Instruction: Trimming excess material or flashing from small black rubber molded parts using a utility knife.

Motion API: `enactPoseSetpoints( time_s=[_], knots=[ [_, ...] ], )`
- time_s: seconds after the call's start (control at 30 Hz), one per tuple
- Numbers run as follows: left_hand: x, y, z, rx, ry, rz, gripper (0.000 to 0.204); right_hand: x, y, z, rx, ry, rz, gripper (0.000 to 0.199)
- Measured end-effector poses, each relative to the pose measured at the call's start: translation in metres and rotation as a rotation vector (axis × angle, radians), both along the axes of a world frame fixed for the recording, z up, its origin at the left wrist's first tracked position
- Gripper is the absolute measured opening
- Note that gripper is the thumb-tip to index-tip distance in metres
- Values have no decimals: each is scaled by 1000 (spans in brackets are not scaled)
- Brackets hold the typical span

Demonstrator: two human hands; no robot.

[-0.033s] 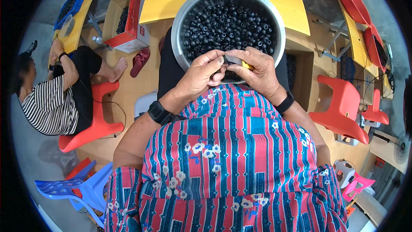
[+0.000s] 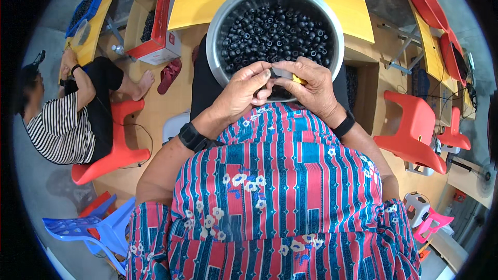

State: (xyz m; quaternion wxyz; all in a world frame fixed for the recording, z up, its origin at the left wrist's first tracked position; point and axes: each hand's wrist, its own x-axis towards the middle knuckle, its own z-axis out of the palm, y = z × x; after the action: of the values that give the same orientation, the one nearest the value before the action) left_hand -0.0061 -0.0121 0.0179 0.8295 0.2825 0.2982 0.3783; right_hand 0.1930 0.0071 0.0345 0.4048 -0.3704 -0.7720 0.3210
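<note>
Basically, it's close-in handwork at the bowl's near edge. Nearest is the patterned shirt (image 2: pixel 280 176); its front comes up right by the bowl, so the blade is best worked over the bowl, clear of the fabric.

Next, the left hand (image 2: pixel 241 85): thumb and fingers bunched, pinching inward. Whatever sits in the pinch is mostly hidden, so can't tell if it's a piece. The right hand (image 2: pixel 317 84) grips a knife (image 2: pixel 284 73), yellow handle (image 2: pixel 299 79) showing between thumb and fingers, flat grey blade bridging toward the left fingertips.

Can't read which way the sharp edge faces. Given that, the safer technique looks like: small strokes, right thumb braced as a stop, left fingertips tucked off the edge line, wrists low and steady. Small round stuff probably rolls, so a firm pinch should matter more than force.

Just past the hands, the steel bowl (image 2: pixel 213 46) holds a big heap of black pieces (image 2: pixel 275 28), round, many with a pale or hollow-looking end. Working low over it should let any drop land inside.

Beyond the bowl is the yellow worktop (image 2: pixel 199 2). Off to the left, a red-and-white box (image 2: pixel 162 51) with more dark stuff inside; well apart from the hands, no interference.
</note>
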Motion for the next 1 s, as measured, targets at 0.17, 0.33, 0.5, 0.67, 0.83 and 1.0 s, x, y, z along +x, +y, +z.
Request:
enactPoseSetpoints(
  time_s=[0.17, 0.33, 0.5, 0.67, 0.83, 1.0],
  knots=[
    [3, 4, 2, -67, -40, -62, 20, 0, -1, 3, 66, 60, -65, 25],
    [11, 7, 22, -213, -88, -62, 16, 5, -1, 3, 150, 170, -134, 21],
    [13, 16, 25, -218, -99, -46, 11, 5, 1, 0, 181, 238, -191, 12],
    [-4, 43, 51, -102, 15, -82, 13, -7, 15, -19, -141, 208, -405, 12],
    [39, 67, 95, -34, 119, -466, 17, -15, 17, -37, -222, 3, -373, 12],
    [130, 86, 104, 38, 204, -485, 36, -25, 20, -65, 27, -109, -332, 25]
  ],
)
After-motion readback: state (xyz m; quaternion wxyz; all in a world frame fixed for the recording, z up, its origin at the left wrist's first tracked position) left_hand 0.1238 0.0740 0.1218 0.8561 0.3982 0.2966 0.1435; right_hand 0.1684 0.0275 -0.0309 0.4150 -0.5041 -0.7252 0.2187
